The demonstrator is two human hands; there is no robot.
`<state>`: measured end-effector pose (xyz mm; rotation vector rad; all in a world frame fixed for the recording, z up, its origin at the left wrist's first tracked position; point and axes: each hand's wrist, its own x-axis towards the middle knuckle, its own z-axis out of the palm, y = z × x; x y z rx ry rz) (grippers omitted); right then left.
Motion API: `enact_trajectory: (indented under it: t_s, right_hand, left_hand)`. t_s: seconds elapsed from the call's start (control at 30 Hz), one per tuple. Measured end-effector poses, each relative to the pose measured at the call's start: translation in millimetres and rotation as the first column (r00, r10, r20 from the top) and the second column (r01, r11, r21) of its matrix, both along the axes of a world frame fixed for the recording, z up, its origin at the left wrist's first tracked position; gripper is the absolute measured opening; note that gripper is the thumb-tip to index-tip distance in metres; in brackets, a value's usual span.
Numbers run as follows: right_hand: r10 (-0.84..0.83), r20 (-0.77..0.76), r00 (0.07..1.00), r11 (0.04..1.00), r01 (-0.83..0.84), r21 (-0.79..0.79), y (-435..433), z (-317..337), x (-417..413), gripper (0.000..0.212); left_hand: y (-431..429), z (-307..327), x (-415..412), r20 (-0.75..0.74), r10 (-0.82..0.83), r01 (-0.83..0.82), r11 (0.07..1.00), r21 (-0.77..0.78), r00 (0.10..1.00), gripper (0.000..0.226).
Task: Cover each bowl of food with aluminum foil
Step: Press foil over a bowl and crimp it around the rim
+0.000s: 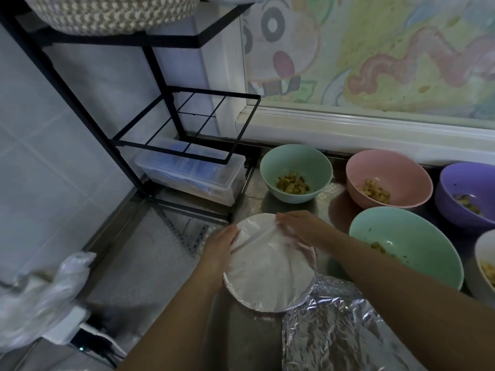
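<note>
A bowl covered with a sheet of aluminum foil (270, 266) sits on the metal counter in front of me. My left hand (221, 246) presses the foil against the bowl's left rim, fingers curved over the edge. My right hand (300, 226) presses the foil down at the far right rim. Uncovered bowls with food stand around: a small green bowl (296, 163), a pink bowl (388, 170), a purple bowl (466, 188), a large green bowl (409, 234) and a white bowl (484, 253) at the right edge. More crinkled foil (334, 333) lies at the near right.
A black wire rack (187, 121) stands at the back left over a clear plastic box (192, 175). A woven basket (112, 12) sits on top of the rack. A plastic bag (45, 293) and a white power strip (88, 333) lie at the near left. A window frame (375, 129) runs behind the bowls.
</note>
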<state>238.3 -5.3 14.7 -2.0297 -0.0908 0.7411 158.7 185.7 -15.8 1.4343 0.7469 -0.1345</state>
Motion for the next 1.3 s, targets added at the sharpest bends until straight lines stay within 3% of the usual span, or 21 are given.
enact_trajectory:
  t_s: [0.13, 0.3, 0.5, 0.63, 0.73, 0.83, 0.93, 1.0, 1.1, 1.17, 1.3]
  right_hand:
    - [0.342, 0.252, 0.905, 0.930, -0.289, -0.225, 19, 18, 15, 0.035]
    - [0.537, 0.252, 0.805, 0.827, -0.443, -0.346, 32, 11, 27, 0.035]
    - [0.458, 0.342, 0.821, 0.879, -0.363, -0.308, 25, 0, 23, 0.034]
    - [0.203, 0.377, 0.903, 0.961, -0.109, -0.256, 10, -3, 13, 0.034]
    - [0.056, 0.373, 0.926, 0.949, 0.067, -0.309, -9, -7, 6, 0.034]
    - [0.023, 0.346, 0.938, 0.927, 0.110, -0.359, -22, -9, -5, 0.033]
    - [0.039, 0.463, 0.886, 0.944, 0.118, -0.307, -27, 1, -28, 0.049]
    - [0.211, 0.509, 0.835, 0.938, -0.028, -0.344, -27, 15, -48, 0.081]
    - [0.543, 0.347, 0.765, 0.761, -0.274, -0.588, -23, 23, -66, 0.132]
    - [0.606, 0.244, 0.757, 0.675, -0.328, -0.661, -19, 19, -66, 0.144]
    - [0.619, 0.193, 0.761, 0.627, -0.331, -0.705, -9, 17, -63, 0.147]
  left_hand:
    - [1, -1, -1, 0.018, -0.028, 0.028, 0.999, -0.018, 0.999, 0.028]
    - [0, 1, -2, 0.016, -0.035, 0.035, 0.999, -0.002, 0.999, 0.028]
    - [-3, 9, 0, 0.049, -0.098, 0.090, 0.985, 0.145, 0.994, 0.030]
    - [4, 17, 5, 0.081, -0.106, 0.087, 0.976, 0.202, 0.991, 0.032]
    - [1, 18, -13, 0.097, 0.054, -0.085, 0.934, 0.347, 0.994, 0.027]
    - [-17, 17, -47, 0.167, 0.267, -0.310, 0.883, 0.352, 0.949, 0.016]
    - [-36, 10, -74, 0.068, 0.397, -0.403, 0.899, 0.173, 0.915, 0.019]
    - [-50, 12, -84, -0.101, 0.458, -0.466, 0.882, -0.078, 0.883, 0.021]
    - [-69, 16, -89, -0.251, 0.382, -0.452, 0.818, -0.355, 0.889, 0.020]
    - [-76, 18, -88, -0.274, 0.376, -0.462, 0.774, -0.432, 0.885, 0.016]
    - [-76, 21, -82, -0.289, 0.410, -0.500, 0.660, -0.561, 0.865, 0.012]
